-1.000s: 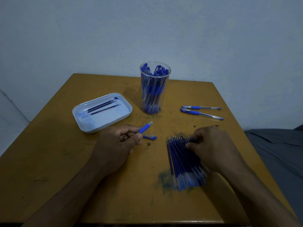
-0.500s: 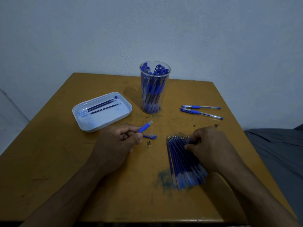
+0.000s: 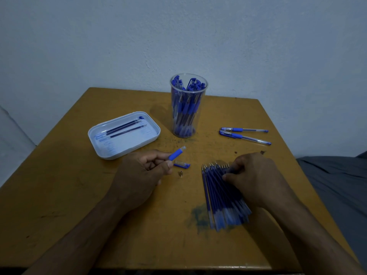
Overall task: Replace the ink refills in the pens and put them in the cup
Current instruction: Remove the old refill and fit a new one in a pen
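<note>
My left hand (image 3: 139, 173) grips a pen barrel (image 3: 176, 153) with a blue grip, its open end pointing up and right. A blue pen cap (image 3: 181, 164) and a small metal tip (image 3: 180, 174) lie on the table just right of that hand. My right hand (image 3: 256, 175) rests on a pile of blue ink refills (image 3: 220, 197), fingers curled and pinching at one near the pile's top. A clear cup (image 3: 188, 108) full of blue pens stands at the table's back centre. Two whole pens (image 3: 245, 134) lie to the cup's right.
A white tray (image 3: 103, 147) at the left holds three dark refills (image 3: 125, 129). The wooden table (image 3: 65, 195) has a blue ink stain (image 3: 198, 215) near the front. A wall stands close behind; grey fabric (image 3: 337, 185) lies beyond the right edge.
My right hand has shifted slightly over the refill pile, fingers working at its upper end. My left hand holds the barrel in the same spot.
</note>
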Available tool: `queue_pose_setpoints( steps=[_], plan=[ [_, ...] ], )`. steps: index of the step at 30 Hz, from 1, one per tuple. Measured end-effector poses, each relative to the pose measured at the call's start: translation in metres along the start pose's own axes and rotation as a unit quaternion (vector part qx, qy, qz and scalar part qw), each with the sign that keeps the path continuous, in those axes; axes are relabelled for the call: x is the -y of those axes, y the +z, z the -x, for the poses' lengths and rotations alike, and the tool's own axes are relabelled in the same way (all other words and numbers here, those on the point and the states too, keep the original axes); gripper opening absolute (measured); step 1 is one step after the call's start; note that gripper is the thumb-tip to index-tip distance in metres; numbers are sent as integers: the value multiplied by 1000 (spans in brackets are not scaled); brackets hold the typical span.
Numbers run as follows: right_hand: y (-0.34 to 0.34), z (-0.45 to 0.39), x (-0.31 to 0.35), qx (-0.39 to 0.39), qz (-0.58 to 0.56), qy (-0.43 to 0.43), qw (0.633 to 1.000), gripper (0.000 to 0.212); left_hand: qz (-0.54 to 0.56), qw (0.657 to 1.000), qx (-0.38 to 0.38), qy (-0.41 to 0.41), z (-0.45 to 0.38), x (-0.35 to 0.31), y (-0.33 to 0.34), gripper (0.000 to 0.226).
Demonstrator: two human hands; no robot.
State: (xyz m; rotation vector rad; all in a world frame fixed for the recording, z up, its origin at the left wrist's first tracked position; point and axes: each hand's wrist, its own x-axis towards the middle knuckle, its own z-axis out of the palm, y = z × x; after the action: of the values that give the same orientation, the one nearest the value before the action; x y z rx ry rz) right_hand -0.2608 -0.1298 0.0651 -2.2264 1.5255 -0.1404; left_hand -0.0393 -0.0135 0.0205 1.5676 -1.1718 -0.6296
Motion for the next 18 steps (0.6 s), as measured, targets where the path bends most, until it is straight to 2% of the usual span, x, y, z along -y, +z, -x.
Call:
queue_pose_setpoints(
  steps=[12, 18],
  plan=[
    [3, 5, 8, -26, -47, -29, 998, 10, 8, 1000, -12, -9, -1, 2, -1, 16],
    [15, 6, 54, -7, -62, -93, 994, 8, 72, 993, -85, -24, -4, 0, -17, 10]
  ],
)
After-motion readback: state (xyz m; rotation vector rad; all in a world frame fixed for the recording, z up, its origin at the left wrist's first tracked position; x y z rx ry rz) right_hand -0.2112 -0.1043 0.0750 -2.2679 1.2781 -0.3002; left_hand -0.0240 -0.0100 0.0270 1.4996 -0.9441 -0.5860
